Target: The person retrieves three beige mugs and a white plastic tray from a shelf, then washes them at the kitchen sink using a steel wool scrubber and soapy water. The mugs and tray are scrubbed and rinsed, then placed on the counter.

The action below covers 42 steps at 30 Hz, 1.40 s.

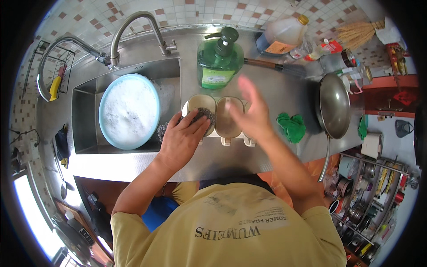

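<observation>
My left hand rests on a dark, mottled scrubbing cloth or pad, pressed over the front part of a beige seasoning caddy's left compartment. Part of the dark material extends past the hand towards the sink. My right hand, blurred, is above the caddy's right side with its fingers apart and nothing visible in them. The middle compartment is uncovered, and the right one is mostly hidden by that hand. Small tabs project from the caddy's near edge.
A light-blue basin of suds sits in the steel sink under curved faucets. Behind the caddy stands a green pump bottle, with a wooden-handled brush beside it. A green cloth and a frying pan lie right.
</observation>
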{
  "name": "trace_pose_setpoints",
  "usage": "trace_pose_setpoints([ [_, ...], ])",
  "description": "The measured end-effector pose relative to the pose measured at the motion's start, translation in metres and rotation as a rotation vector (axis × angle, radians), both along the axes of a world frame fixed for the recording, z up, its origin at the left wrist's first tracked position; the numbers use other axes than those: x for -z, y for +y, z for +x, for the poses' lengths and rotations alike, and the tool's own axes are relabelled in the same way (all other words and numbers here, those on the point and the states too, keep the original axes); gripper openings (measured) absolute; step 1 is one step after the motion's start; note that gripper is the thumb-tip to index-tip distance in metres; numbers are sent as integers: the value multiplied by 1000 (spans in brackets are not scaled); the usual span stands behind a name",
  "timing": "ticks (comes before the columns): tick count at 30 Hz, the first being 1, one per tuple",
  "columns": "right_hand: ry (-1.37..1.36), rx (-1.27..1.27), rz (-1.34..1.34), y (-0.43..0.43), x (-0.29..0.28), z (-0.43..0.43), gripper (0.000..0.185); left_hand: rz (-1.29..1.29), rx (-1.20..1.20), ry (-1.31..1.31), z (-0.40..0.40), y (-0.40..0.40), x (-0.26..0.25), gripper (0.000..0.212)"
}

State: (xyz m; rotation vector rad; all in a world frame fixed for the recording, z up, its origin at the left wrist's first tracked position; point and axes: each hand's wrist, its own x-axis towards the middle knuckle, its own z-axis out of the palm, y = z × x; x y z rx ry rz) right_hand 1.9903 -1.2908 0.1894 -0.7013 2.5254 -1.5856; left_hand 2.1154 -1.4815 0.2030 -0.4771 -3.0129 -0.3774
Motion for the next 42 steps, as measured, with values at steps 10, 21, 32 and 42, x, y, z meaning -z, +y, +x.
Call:
trace_pose_setpoints([
  [10, 218, -164, 355, -73, -101, -106, 40, 133, -404, 148, 13, -5, -16, 54],
  [21, 152, -50, 390, -82, -101, -166, 25, 125, -666, 93, 75, -46, 10, 54],
  [32, -99, 94, 28, -68, -82, -207, 38, 219, -598, 198, 75, -48, -8, 57],
  [42, 125, -226, 460, 51, -25, -7, 51, 205, -437, 283, 51, -20, -25, 50],
])
